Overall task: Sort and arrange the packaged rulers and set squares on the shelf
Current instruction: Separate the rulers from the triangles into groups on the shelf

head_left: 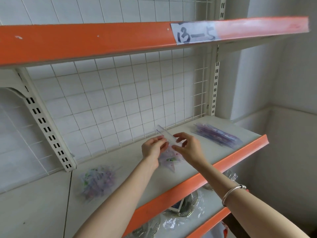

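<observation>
Pinching a slim clear ruler, left hand faces right hand.

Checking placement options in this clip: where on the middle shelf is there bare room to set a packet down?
Bare shelf lies left of the mixed pile, and between that pile and the left hand. A narrower strip runs between the right hand and the purple ruler stack. It is crowded at the held packet.
</observation>
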The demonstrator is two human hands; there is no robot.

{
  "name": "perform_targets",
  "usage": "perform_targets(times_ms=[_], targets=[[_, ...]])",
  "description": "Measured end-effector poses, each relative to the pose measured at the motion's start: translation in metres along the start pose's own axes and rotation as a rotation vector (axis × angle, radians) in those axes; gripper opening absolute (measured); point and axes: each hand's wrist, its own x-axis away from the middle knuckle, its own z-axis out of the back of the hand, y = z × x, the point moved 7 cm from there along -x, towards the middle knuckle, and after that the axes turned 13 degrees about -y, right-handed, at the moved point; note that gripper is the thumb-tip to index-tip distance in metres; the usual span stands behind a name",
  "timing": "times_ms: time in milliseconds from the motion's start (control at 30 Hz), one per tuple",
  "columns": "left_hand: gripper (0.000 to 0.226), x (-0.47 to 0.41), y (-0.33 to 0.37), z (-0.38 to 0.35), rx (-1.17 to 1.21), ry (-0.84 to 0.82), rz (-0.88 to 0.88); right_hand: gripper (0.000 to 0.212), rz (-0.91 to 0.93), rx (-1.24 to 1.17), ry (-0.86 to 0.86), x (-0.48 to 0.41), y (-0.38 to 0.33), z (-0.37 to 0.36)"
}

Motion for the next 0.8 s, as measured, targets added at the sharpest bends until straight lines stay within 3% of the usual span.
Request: perform_targets(times_ms=[200,433,567,800], targets=[[0.016,-0.02,-0.016,-0.048,-0.172,-0.128,0.044,0.033,-0.122,0.067,0.124,-0.016,0.05,0.054],[0.016,-0.06,-0.044,-0.114,-0.281,-0.143,0.053,0.03,-0.265,0.219,0.125,-0.044,0.121,0.131],[0.015,-0.086,-0.067,-0.142,-0.432,-0.11,0.044,0.029,-0.274,0.33,0.066,-0.067,0.153,0.159],[0.021,-0.108,-0.088,-0.159,-0.908,-0.038,-0.015,0.03,-0.259,0.353,-0.108,-0.093,0.177,0.161]])
